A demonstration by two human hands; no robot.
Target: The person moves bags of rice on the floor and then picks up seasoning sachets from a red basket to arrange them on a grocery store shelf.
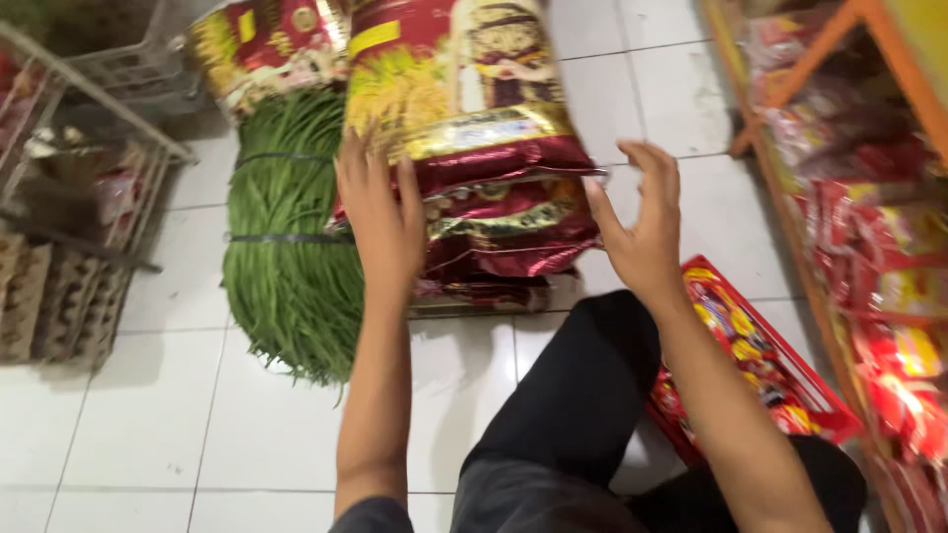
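Left hand flat, fingers spread on glossy red-gold plastic sack; right hand open beside it. Looks heavy, slippery, floppy: grip bottom corners.

Open white floor tiles near left, green bean bundle, egg trays, shelf crowding sides

Light: bright, even, from overhead
Glare: sheen on white floor tiles
Blur: motion smear throughout, edges softest
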